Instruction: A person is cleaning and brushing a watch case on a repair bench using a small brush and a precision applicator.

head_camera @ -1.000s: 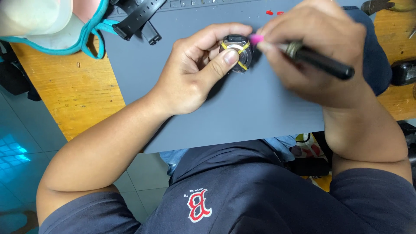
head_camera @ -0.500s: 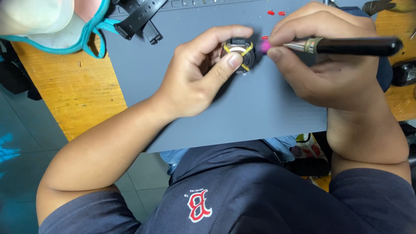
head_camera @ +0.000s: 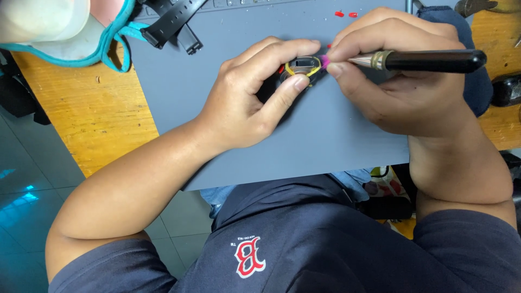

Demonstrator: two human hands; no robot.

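My left hand [head_camera: 252,92] pinches a small black watch case with a yellow ring [head_camera: 303,68] between thumb and fingers, holding it down on the grey mat [head_camera: 228,135]. My right hand [head_camera: 401,81] grips a black-handled tool with a brass collar [head_camera: 429,61]. Its pink tip [head_camera: 324,61] touches the right edge of the watch case. Both forearms rest over the mat's near edge.
A black watch strap [head_camera: 173,19] lies at the mat's far left. A teal-rimmed white bowl-like object [head_camera: 65,32] sits on the wooden table [head_camera: 92,114]. Small red pieces [head_camera: 345,14] lie at the far edge. Dark tools [head_camera: 504,89] sit at the right.
The tool has swung from pointing down-right to lying level, and its pink tip has stayed at the watch case. My left hand keeps its grip on the case.
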